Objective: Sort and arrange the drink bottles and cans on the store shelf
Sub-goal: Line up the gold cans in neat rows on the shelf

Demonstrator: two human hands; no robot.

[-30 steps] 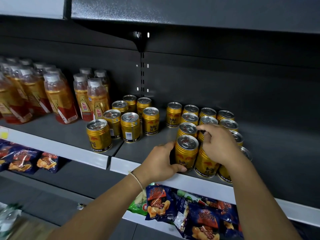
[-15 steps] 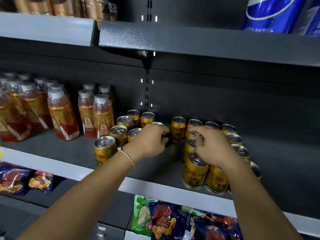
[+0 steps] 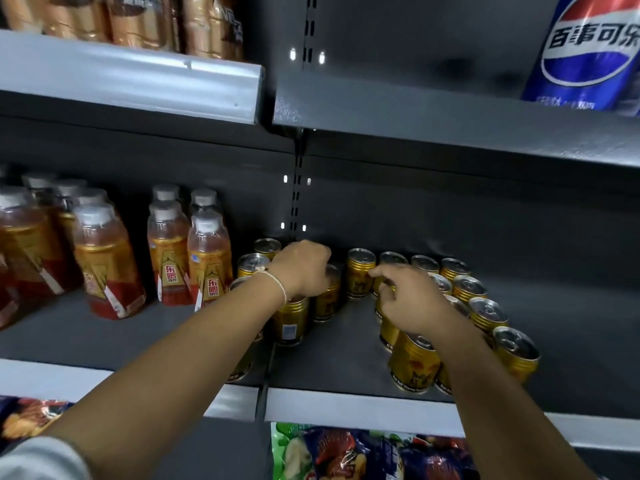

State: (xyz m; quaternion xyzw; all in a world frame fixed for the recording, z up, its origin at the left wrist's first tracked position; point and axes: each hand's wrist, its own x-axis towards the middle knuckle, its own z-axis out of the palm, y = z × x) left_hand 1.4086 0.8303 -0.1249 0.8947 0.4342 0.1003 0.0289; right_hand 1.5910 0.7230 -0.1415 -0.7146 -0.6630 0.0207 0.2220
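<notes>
Left grip [image 3: 304,268] curled down over the gold cans [image 3: 291,318] at frame centre, up from the shelf [image 3: 346,405] lip a second ago; whether it holds one, I cannot tell. Right grip [image 3: 408,299], narrow, holding nothing, hovers over the right-hand can block [image 3: 414,365]. Judgement: merging the two groups next.

Head view looks forward, slightly downward, close at the shelf [image 3: 346,403].
</notes>
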